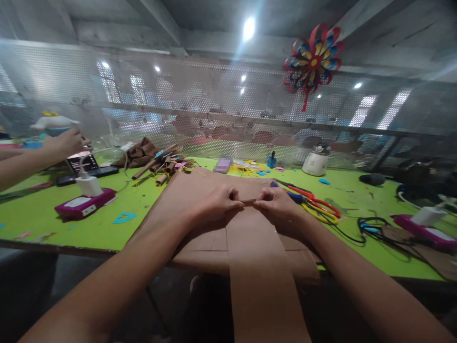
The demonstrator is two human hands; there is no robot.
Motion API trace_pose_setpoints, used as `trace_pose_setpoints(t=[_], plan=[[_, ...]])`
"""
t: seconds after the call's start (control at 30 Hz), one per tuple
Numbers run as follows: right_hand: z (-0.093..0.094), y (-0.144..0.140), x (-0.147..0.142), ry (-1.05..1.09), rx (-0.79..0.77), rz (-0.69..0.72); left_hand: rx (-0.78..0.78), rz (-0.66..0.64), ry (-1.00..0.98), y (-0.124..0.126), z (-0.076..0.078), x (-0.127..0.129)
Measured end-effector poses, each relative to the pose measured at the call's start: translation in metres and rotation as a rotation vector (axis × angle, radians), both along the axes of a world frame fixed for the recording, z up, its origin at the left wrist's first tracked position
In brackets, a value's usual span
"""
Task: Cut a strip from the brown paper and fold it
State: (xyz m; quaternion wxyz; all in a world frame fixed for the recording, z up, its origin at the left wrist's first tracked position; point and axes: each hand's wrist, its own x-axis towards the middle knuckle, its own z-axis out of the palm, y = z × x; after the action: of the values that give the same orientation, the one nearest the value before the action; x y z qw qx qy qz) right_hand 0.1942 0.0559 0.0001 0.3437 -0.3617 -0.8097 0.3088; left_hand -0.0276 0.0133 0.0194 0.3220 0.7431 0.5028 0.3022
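Observation:
A long strip of brown paper point(262, 271) runs from my hands toward me and hangs over the table's near edge. My left hand point(225, 200) pinches its far end between thumb and fingers. Close beside it on the right, my right hand point(274, 202) pinches the same end, which looks raised or folded into a narrow edge. Under the strip lies a larger sheet of brown paper point(189, 195). Just past my right hand are scissors with red handles point(328, 206), a pair with yellow handles point(321, 215) and a blue-handled tool point(295, 196).
Brown paper rolls point(157, 164) lie at the back left, near a purple power strip point(85, 204). Another person's hand point(67, 142) reaches in at far left. A white jug-like container point(316, 160) stands at the back right. Black cable point(371, 224) lies at right. Perforated metal panels rise behind.

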Motion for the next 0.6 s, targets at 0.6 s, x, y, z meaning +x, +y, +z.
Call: trace_pose_setpoints(t=[0.6], plan=[[-0.003,0.002,-0.003,0.116,-0.066,0.015,-0.087,-0.035,-0.104,-0.002,0.003,0.003]])
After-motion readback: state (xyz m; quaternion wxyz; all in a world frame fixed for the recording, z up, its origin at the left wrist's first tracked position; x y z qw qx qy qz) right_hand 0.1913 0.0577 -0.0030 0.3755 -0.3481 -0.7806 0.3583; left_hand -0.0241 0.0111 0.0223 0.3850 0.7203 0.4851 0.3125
